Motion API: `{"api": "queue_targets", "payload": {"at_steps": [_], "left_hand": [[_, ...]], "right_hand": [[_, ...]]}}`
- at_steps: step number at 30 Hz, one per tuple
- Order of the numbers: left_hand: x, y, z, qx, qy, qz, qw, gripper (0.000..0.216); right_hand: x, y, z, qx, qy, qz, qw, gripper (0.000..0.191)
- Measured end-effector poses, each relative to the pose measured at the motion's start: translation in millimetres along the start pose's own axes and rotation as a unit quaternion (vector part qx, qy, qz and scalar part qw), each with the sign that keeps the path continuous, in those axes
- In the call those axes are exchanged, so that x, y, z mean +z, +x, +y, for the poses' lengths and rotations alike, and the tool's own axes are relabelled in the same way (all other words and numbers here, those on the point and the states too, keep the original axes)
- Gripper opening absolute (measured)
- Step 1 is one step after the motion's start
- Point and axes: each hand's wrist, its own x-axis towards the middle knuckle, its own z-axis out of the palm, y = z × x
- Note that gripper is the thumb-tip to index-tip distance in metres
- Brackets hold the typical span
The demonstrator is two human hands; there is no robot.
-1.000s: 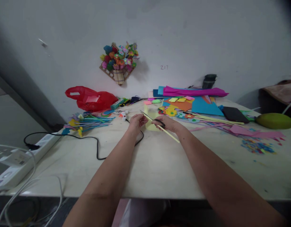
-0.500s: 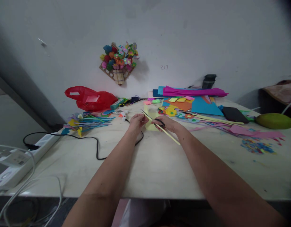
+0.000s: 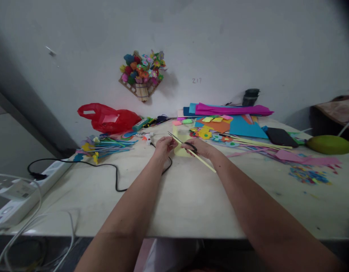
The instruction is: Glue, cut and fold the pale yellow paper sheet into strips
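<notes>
Over the far middle of the bench (image 3: pixel 191 204), the right hand (image 3: pixel 202 148) has its grip closed on the scissors (image 3: pixel 191 147). The left hand (image 3: pixel 163 145) pinches the yellow paper (image 3: pixel 180 151), seemingly to steady it against the blades, and a pale strip (image 3: pixel 205 164) trails nearer.

1. We held both bare forearms stretched out from the 6 o'clock edge, converging toward 12 o'clock.
2. Our left forearm (image 3: pixel 129 211) ran toward 1 o'clock, and our left hand (image 3: pixel 163 144) was curled, thumb and fingertips pinched together.
3. Our right forearm (image 3: pixel 256 211) ran toward 11 o'clock, and our right hand (image 3: pixel 202 147) lay knuckles up, its fingers closed in a grip.
4. The left hand sat near the right, at its 9 o'clock, without touching it.
</notes>
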Motion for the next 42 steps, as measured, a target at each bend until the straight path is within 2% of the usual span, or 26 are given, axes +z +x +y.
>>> {"api": "queue_targets", "payload": {"at_steps": [7, 19, 37, 42], "left_hand": [[0.0, -0.1, 0.9, -0.013, 0.003, 0.004, 1.000, 0.007], [0.1, -1.0, 1.8, -0.013, 0.002, -0.013, 1.000, 0.009], [-0.6, -1.4, 4.3, -0.015, 0.002, -0.010, 1.000, 0.007], [-3.5, 2.6, 2.1, -0.010, -0.006, -0.010, 1.000, 0.008]], "right_hand": [[1.1, -1.8, -3.9, 0.000, -0.008, 0.006, 1.000, 0.038], [1.6, -0.8, 0.5, -0.009, 0.010, -0.009, 1.000, 0.031], [1.8, 2.8, -1.2, -0.038, -0.050, 0.016, 0.998, 0.043], [3.7, 3.1, -2.0, -0.017, -0.030, 0.023, 0.999, 0.040]]}}
